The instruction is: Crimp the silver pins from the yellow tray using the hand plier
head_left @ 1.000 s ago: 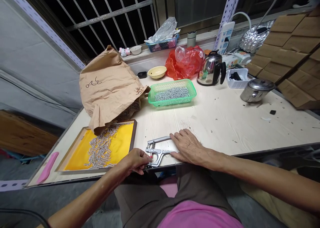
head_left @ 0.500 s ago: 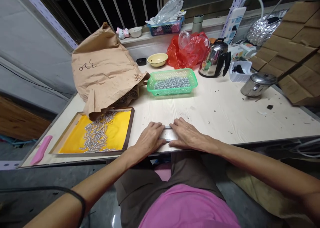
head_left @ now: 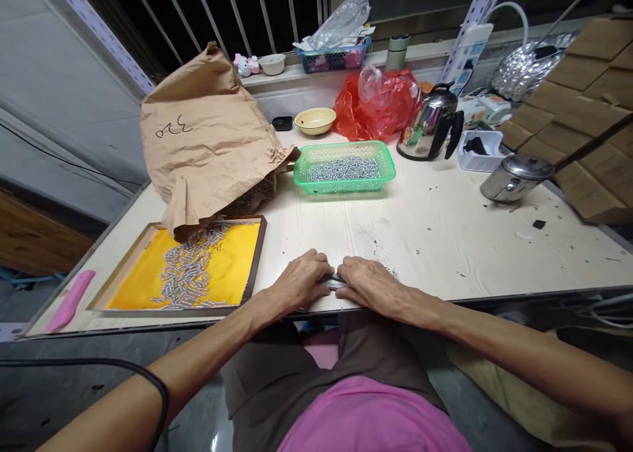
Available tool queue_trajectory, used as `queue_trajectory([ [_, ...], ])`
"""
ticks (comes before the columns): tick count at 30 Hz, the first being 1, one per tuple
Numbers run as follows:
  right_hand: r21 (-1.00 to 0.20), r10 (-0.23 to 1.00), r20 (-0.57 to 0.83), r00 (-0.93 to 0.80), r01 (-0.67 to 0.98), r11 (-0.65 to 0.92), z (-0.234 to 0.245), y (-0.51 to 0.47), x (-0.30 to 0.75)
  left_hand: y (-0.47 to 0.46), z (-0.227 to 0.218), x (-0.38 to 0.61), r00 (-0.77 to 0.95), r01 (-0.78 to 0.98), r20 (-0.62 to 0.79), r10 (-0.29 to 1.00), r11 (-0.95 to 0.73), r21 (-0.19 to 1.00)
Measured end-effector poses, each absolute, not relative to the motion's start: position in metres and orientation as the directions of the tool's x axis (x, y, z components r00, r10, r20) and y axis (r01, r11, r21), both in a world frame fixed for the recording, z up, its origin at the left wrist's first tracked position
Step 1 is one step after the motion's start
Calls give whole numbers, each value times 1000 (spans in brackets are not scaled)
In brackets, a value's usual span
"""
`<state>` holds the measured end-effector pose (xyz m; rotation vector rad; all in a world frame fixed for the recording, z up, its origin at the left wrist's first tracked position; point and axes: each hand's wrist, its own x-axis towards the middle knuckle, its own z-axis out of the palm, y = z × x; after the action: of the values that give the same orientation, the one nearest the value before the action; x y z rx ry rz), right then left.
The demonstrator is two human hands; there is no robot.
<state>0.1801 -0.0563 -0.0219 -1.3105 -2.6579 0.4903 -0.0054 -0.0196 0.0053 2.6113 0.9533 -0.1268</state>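
At the table's front edge, my left hand (head_left: 302,282) and my right hand (head_left: 374,286) grip opposite ends of thin grey metal strips (head_left: 336,282). The strips lie close together, and only a short middle stretch shows between my hands; fingers cover the ends. To the left, a shallow tray (head_left: 256,257) lined with yellow holds a loose heap of small metal pins (head_left: 185,277). Beyond my hands stands a green plastic basket (head_left: 345,187) with many similar small metal pieces in it.
A large brown paper sack (head_left: 212,135) leans over the tray's back edge. A pink-handled tool (head_left: 72,300) lies at the left corner. Farther back are a yellow bowl (head_left: 315,121), a red plastic bag (head_left: 390,105), a kettle (head_left: 429,125) and a lidded metal pot (head_left: 517,178). Dark crumbs dot the tabletop.
The two strips, previously parallel with a gap between them, are now together. Both hands have moved toward the table's front edge, and more dark specks show on the tabletop beyond them.
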Motion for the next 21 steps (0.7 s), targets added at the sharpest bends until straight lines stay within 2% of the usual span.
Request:
queue_trajectory([
  [4,-327,781,-46,-622,748,577,-27,-58,176,-19,6,-5,753,657,-227,617,-690,303],
  [7,-300,791,-10,-612,756,582,-26,-52,178,-19,4,-7,729,683,-196,656,-675,279],
  [10,-284,796,25,-605,759,586,-18,-36,185,-26,-4,-10,680,720,-87,728,-641,268],
  [14,-319,753,0,-658,714,624,-12,-12,194,-50,-20,-5,583,772,93,807,-586,247],
  [17,-334,764,56,-643,709,621,-21,-3,195,-70,-31,5,559,772,180,810,-587,246],
  [21,-294,806,137,-575,754,588,-39,8,191,-84,-39,18,556,750,219,802,-598,283],
])
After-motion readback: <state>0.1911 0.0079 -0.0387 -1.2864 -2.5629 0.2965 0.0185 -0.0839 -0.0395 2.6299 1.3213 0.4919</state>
